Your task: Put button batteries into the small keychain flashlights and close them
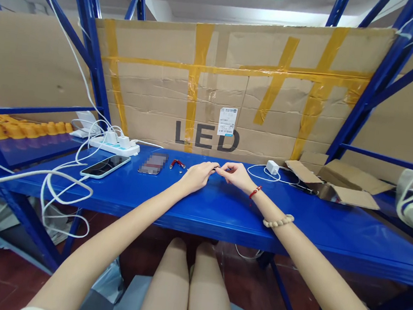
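Note:
Above the blue tabletop (pixel 200 206), my left hand (pixel 199 175) and my right hand (pixel 237 175) meet fingertip to fingertip. Both are closed in a pinch around something small and dark, too little to name and mostly covered by the fingers. Just left of my left hand lie a small red and black item (pixel 177 163) and a few tiny pieces beside it. Further left is a flat dark rectangular item (pixel 153 163), its surface blurred out. A red string bracelet (pixel 255 192) and a beaded bracelet (pixel 278 221) circle my right wrist and forearm.
On the left, a phone (pixel 107 166) lies near a white power strip (pixel 116 143) with tangled white cables. A white charger (pixel 272 167) and an opened cardboard box (pixel 337 182) are on the right. A large cardboard sheet (pixel 153 94) marked LED stands behind, between blue posts.

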Demonstrator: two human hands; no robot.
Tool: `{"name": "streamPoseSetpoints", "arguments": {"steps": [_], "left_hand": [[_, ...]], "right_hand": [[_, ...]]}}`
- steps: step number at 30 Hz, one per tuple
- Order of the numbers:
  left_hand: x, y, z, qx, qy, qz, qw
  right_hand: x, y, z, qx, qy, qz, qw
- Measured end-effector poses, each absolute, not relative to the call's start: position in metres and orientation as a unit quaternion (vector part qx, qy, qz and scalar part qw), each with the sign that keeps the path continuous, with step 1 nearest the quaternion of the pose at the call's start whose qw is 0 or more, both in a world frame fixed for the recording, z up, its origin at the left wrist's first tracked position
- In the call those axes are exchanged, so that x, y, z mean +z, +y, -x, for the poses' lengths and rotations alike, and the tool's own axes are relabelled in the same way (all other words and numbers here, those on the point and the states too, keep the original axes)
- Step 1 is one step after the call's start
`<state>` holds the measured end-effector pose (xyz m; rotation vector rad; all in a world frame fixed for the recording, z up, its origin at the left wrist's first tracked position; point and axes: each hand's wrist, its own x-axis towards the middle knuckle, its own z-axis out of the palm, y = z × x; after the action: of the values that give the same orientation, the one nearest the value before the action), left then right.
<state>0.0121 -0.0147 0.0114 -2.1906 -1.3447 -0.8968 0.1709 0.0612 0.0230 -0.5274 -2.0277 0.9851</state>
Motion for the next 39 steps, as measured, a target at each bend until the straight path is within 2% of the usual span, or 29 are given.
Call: {"name": "streamPoseSetpoints", "arguments": {"steps": [7, 30, 39], "left_hand": [[0.0121, -0.0150, -0.0101, -0.330, -0.502, 0.773, 0.204], [0.0112, -0.0236, -0.0117, -0.312, -0.496, 0.800, 0.131], [0.0091, -0.0216, -0.0115, -0.296, -0.501, 0.802, 0.132]], "right_hand": [[0.0245, 0.0637, -0.1730, 0.369, -0.780, 0.194, 0.466], [0.0236, 0.0580, -0.1723, 0.411, -0.793, 0.146, 0.425], [0.0235, 0.0588, -0.1723, 0.406, -0.797, 0.154, 0.419]]}}
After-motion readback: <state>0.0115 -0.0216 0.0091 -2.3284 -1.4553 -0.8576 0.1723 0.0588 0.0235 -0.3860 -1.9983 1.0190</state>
